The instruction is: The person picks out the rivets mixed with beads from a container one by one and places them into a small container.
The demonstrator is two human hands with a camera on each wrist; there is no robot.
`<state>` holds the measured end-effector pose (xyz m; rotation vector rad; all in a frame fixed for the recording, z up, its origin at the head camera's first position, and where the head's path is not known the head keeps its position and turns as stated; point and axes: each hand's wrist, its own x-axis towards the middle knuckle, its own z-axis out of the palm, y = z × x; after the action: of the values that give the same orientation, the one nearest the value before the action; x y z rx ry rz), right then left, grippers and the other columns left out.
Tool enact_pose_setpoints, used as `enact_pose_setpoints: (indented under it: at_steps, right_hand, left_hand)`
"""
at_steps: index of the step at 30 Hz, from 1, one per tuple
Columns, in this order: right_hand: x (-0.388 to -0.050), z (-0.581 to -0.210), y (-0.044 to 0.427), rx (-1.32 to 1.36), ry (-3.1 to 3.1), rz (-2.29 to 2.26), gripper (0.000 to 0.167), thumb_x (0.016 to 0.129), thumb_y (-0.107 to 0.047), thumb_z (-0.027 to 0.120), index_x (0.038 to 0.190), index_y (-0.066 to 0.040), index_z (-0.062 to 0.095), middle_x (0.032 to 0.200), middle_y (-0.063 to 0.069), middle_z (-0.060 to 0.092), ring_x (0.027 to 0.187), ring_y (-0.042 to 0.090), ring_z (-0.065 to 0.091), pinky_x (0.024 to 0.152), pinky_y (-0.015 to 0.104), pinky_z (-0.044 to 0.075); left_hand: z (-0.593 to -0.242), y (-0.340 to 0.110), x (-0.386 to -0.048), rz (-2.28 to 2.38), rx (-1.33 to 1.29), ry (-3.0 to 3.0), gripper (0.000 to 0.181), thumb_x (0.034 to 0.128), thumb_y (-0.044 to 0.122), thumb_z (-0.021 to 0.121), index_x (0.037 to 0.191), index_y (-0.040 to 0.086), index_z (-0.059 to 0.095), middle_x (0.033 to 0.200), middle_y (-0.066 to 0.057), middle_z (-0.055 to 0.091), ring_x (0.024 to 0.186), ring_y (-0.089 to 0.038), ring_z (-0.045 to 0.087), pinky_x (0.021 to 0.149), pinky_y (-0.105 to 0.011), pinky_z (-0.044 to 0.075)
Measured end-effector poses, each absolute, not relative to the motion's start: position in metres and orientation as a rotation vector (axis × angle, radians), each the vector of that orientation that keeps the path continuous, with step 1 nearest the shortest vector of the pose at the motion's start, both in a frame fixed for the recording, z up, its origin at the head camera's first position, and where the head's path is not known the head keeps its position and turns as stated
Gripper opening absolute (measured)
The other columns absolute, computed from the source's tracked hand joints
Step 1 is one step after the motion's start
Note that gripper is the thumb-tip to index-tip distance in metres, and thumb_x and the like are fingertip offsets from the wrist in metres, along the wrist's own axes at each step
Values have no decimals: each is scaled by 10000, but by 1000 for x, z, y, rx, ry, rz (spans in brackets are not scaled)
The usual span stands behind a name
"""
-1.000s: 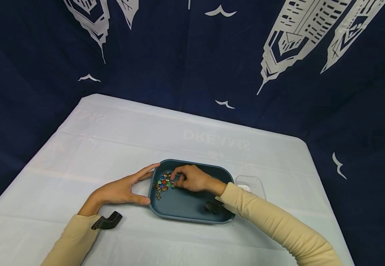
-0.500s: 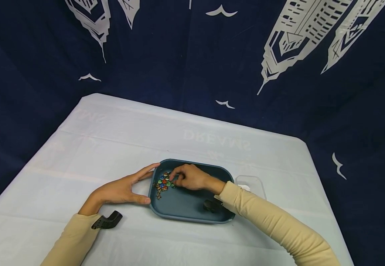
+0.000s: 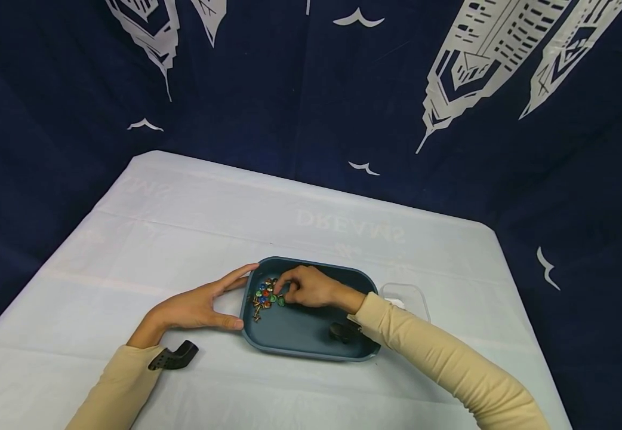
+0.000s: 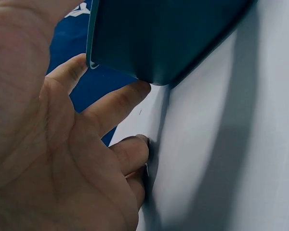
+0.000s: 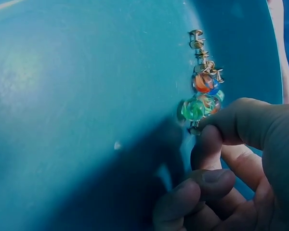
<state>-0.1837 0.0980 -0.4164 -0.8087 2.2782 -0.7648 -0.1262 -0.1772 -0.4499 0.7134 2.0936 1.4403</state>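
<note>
A blue-grey tray (image 3: 300, 331) stands on the table, with colourful glass marbles (image 3: 264, 294) and small gold spool-shaped pins (image 3: 257, 312) gathered at its left end. My left hand (image 3: 195, 307) rests against the tray's left end, fingers and thumb spread along the rim; in the left wrist view, fingertips touch the tray wall. My right hand (image 3: 311, 288) reaches inside with curled fingers. In the right wrist view, its thumb and index finger meet at a gold pin (image 5: 194, 129) beside a green marble (image 5: 192, 109); the fingertips partly hide this pin.
Right of the tray is a clear plastic box (image 3: 410, 295) with something white in it, partly behind the right sleeve (image 3: 440, 352). A black wrist mount (image 3: 174, 356) juts from the left sleeve. Dark blue printed cloth (image 3: 289, 89) hangs behind the white table (image 3: 182, 221).
My right fingers have shifted slightly among the marbles, and a green marble near their tips shows more fully now. My left hand and the tray stay in place.
</note>
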Motion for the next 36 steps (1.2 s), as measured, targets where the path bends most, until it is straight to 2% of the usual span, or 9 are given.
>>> enact_pose_setpoints:
  at_steps: [6,14,25,36]
  right_hand:
    - [-183,-419,98,-821,2275,-784,198,928,-39,658,1108,-83,730,721,60,711,542,37,504,600,174,425]
    - [-182,-421,98,-825,2278,-790,150,942,-84,682,1083,-95,734,720,36,726,557,30,531,633,173,449]
    - [-183,-425,99,-805,2277,-811,128,942,-61,679,1059,-91,722,709,32,708,595,25,544,691,172,461]
    - [-182,-428,100,-817,2307,-822,111,940,-53,675,1034,-83,726,726,15,696,599,40,540,664,192,467]
  left_hand:
    - [-451,-176,-126,1440,706,2087,1033,854,270,816,1607,369,116,1624,-150,305,1538,-395,112,1136,-753,81]
    - [-450,-176,-126,1442,690,2090,1040,841,260,827,1598,401,127,1624,-113,314,1543,-352,128,1147,-739,90]
    - [-452,-176,-126,1450,685,2078,1039,841,263,827,1594,412,127,1627,-117,307,1543,-358,120,1146,-741,90]
    - [-452,-176,-126,1438,714,2102,1033,853,257,817,1606,371,119,1619,-151,318,1535,-413,117,1131,-760,80]
